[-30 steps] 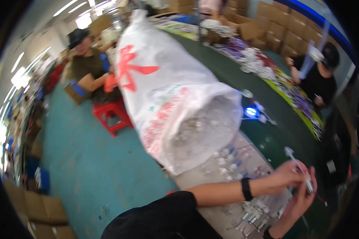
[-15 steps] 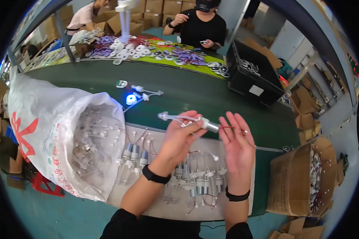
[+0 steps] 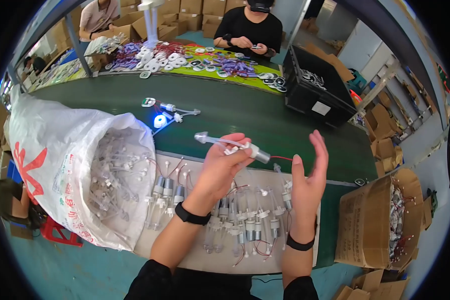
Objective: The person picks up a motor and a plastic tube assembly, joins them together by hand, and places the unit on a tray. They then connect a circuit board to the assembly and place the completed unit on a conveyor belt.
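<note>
Clamped: your left hand (image 3: 222, 165) has thumb and fingers closed on the white-and-silver motor assembly (image 3: 257, 153), mid-frame, above the edge between the beige mat (image 3: 185, 260) and the green belt (image 3: 235, 107). Silver end points right, toward your other hand; clear tube (image 3: 214, 140) with its cone tip (image 3: 201, 137) sticks out left past your fingers.

Risks, my read: the red wire (image 3: 281, 158) runs from the silver end to your right thumb. If the hands spread, it could go taut and strain the joint at the motor. Grip is on the housing, so a slip there would drop the part onto the belt or the mat edge. Squeezing hard near the tube could kink it. Similar assembly (image 3: 287, 197) lies just left of your right hand (image 3: 307, 192); a low sweep could snag it, and the loose leads among the motor units (image 3: 257, 231) on the mat could tangle.

Grip detail: left is snug, no gap seen at the housing, though the fingers behind it are hidden. Right is spread, thumb well away from the raised fingers, palm holding nothing visible. Wire reaches the thumb; can't tell whether it's touching or passing behind. White sack (image 3: 65, 130) of clear parts sits at frame left, clear of both hands.
</note>
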`<action>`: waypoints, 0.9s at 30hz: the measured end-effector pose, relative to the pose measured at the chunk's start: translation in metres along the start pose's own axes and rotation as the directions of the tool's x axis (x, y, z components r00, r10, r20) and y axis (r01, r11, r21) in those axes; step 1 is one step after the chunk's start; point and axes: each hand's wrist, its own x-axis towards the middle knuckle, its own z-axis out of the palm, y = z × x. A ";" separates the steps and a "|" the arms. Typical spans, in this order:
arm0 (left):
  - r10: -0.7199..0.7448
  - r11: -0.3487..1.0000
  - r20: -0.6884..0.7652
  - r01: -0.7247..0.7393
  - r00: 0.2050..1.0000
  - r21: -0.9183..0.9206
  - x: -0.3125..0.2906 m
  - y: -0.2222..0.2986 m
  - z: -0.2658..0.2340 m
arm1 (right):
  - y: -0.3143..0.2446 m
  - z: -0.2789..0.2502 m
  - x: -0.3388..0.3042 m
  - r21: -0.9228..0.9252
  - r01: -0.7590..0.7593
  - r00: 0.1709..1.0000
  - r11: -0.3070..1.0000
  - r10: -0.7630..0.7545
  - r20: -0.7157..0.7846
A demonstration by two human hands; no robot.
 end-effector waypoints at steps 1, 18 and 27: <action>-0.011 0.999 0.020 0.010 1.000 0.046 0.000 0.000 -0.001 | -0.005 -0.003 0.001 -0.152 0.101 0.989 0.983 -0.082 0.124; -0.214 0.654 0.339 -0.123 0.916 0.746 -0.020 0.002 0.008 | -0.010 0.024 -0.036 -0.124 -0.252 0.734 0.960 0.273 0.621; 0.129 0.800 0.305 -0.281 0.944 0.530 -0.038 0.054 0.006 | -0.006 -0.029 -0.018 0.447 -0.642 0.765 0.623 0.484 0.425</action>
